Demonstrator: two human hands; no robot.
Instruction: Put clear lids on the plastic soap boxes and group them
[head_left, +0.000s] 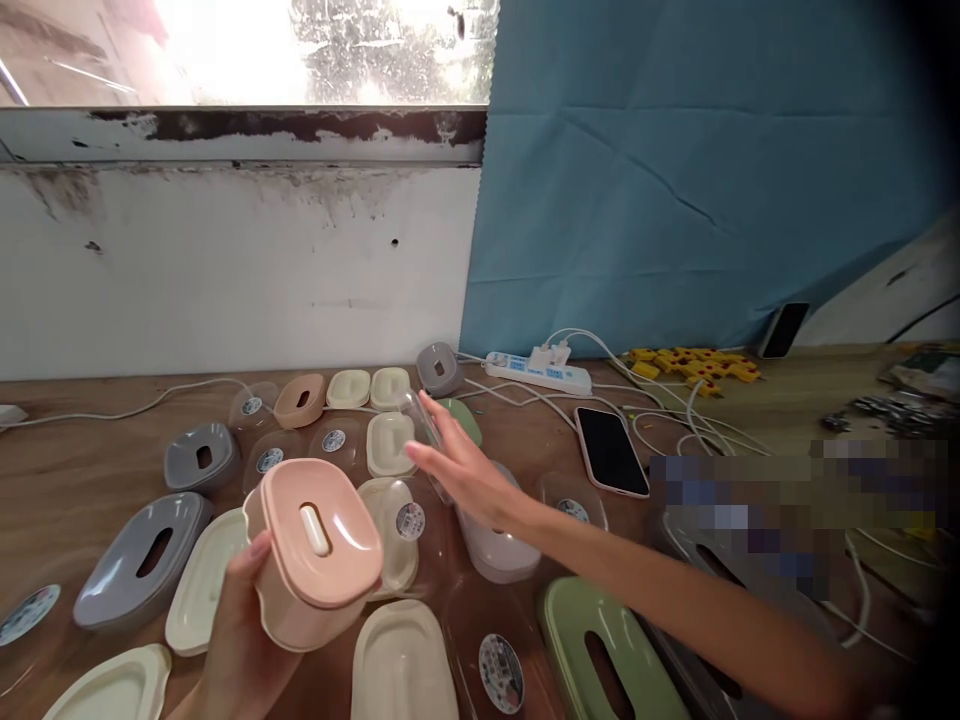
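Observation:
My left hand [244,610] grips a pink lidded plastic box [326,540] from its left side, slightly tilted. A white oblong piece sits in the slot of its lid. My right hand [461,455] reaches across the table and holds a clear plastic cover [427,430] on edge between thumb and fingers. Beneath that hand are cream trays [390,443] and a pale grey box [499,550], partly hidden by my arm. Near my left hand lie a grey slotted lid [146,560] and a cream tray [206,585].
Several clear covers with round labels [501,672] lie among the trays. A green slotted lid [607,650] is at the front. To the right are a phone [611,452], a power strip [538,372] with cables, and yellow pieces [694,365]. A wall [240,270] stands behind.

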